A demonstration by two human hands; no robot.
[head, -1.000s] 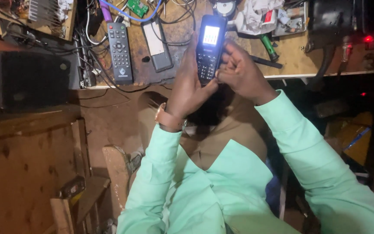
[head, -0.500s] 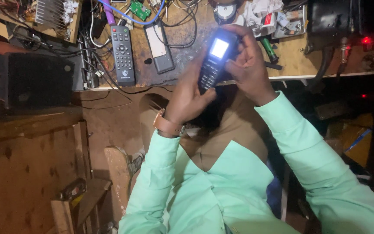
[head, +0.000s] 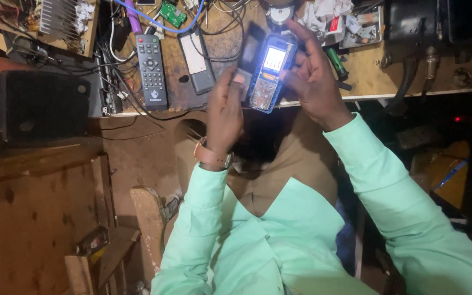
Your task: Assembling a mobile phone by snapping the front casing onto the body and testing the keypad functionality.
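My right hand (head: 315, 82) holds a small keypad phone (head: 267, 74) above the workbench edge. Its screen is lit and its blue inner frame and keypad are bare. My left hand (head: 225, 112), with a watch at the wrist, pinches a dark phone cover (head: 250, 52) just left of the phone, touching its side. Both arms wear light green sleeves.
On the wooden bench (head: 405, 82) lie a black remote control (head: 151, 71), a flat grey device (head: 195, 57), a green circuit board (head: 171, 13), tangled wires and a green-handled screwdriver (head: 334, 61). A black speaker box (head: 39, 106) stands at the left. Wooden furniture fills the lower left.
The phone has gone up and to the right in my right hand. Its dark front has come away and now sits in my left hand, leaving the blue frame bare.
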